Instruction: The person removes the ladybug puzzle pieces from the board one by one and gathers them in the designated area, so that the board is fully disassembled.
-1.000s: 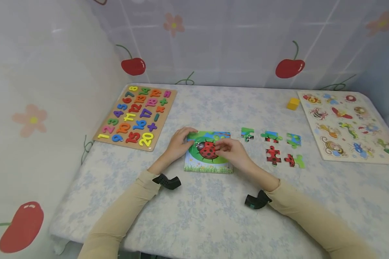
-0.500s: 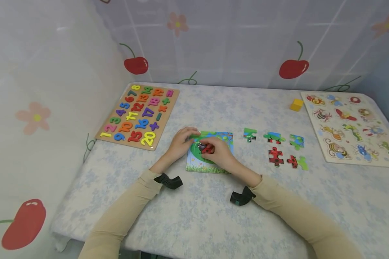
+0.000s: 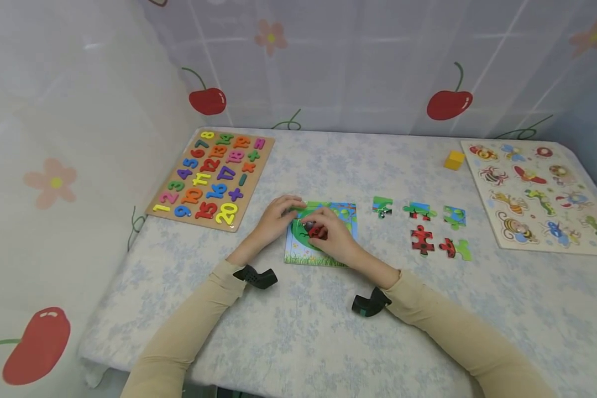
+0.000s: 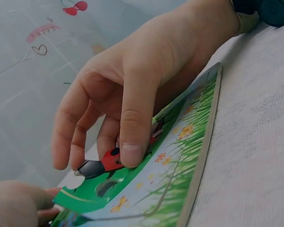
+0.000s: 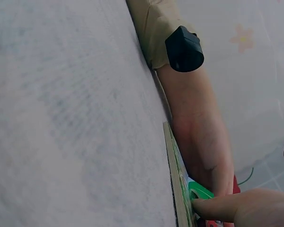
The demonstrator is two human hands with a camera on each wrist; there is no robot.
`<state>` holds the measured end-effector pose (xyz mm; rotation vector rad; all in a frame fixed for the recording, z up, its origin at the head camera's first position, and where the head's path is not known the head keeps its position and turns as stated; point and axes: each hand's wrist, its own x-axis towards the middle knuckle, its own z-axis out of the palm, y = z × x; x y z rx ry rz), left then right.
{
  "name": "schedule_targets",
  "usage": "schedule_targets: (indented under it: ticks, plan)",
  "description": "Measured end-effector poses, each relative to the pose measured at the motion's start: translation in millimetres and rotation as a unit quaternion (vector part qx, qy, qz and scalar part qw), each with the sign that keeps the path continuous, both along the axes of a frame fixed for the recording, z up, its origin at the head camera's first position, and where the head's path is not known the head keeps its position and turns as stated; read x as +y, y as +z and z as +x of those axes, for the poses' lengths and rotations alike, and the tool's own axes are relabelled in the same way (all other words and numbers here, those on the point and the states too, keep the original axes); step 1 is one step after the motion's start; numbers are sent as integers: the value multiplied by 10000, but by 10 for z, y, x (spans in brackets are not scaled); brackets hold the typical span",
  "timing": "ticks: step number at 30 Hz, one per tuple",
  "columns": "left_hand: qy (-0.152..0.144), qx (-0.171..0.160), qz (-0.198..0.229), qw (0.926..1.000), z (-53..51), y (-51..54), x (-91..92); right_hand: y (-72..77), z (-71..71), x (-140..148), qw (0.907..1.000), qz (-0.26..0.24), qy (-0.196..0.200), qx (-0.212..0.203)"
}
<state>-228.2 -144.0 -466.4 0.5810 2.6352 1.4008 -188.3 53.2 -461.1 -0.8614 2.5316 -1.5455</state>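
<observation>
A jigsaw puzzle [image 3: 348, 216] with a ladybug picture lies in its tray before me. My right hand [image 3: 332, 235] is over the ladybug and pinches a puzzle piece [image 4: 109, 161] between thumb and fingers. That piece shows red and black; in the left wrist view it seems tilted up, and the right hand partly hides it. My left hand [image 3: 275, 221] rests at the puzzle's upper left corner, thumb and fingers apart. Its fingers reach a green part of the puzzle in the left wrist view. Right of the tray, several loose puzzle pieces [image 3: 422, 240] lie on the table.
On the left lies a wooden number board [image 3: 239, 218]. An insect puzzle board [image 3: 522, 189] lies at the far right, with a yellow block [image 3: 454, 160] beside its corner. A patterned cloth covers the table [image 3: 298, 326], and a printed curtain [image 3: 348, 72] hangs behind.
My right hand has moved left from the puzzle's right side to the middle of the ladybug, covering more of it. The left hand has stayed at the corner.
</observation>
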Motion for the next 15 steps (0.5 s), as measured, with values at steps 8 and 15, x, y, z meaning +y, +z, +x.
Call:
schedule_targets:
  ticks: [8,15]
  plan:
    - [-961,286,-967,9903,-38,27,-125,-16,-9,3,9989,-387,-86,-235]
    - [-1140,446,-1280,9842,-23,13,-122,-47,-24,20,9918,-1001,-343,-723]
